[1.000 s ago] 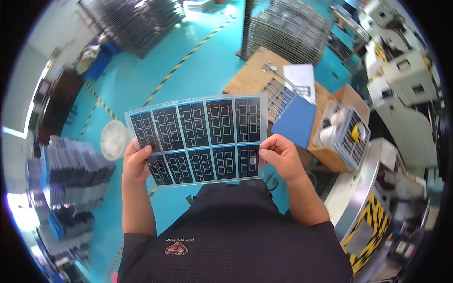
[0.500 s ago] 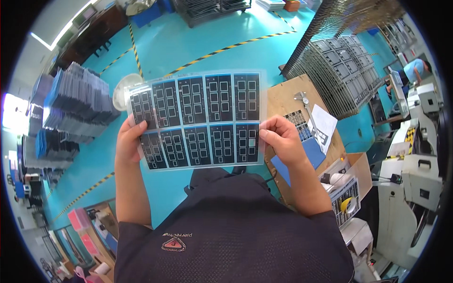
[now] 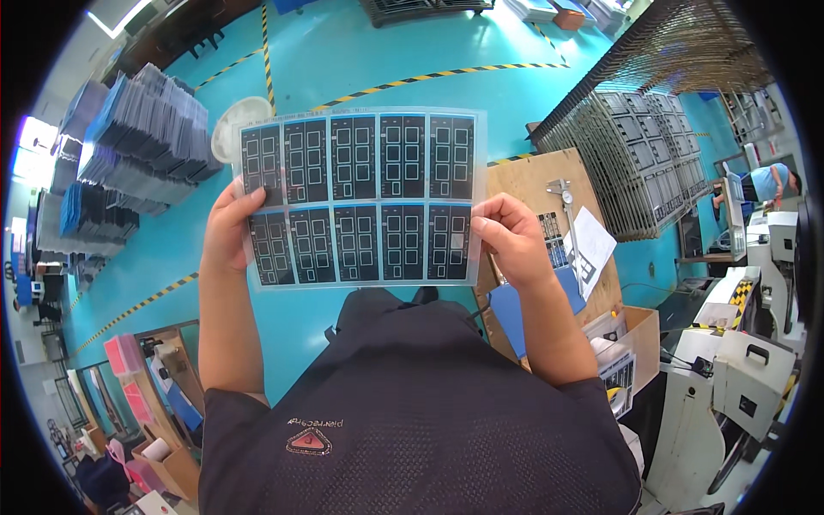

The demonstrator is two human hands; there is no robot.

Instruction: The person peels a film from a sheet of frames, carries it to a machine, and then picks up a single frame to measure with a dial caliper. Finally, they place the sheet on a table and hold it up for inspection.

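Two hands' fingers (image 3: 245, 206) pinching opposite side edges of the clear printed sheet (image 3: 360, 197).

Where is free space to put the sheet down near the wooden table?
The wooden table is bare at its far left corner. Its right side is crowded with a caliper, papers and a blue folder. The teal floor beyond the sheet is open.
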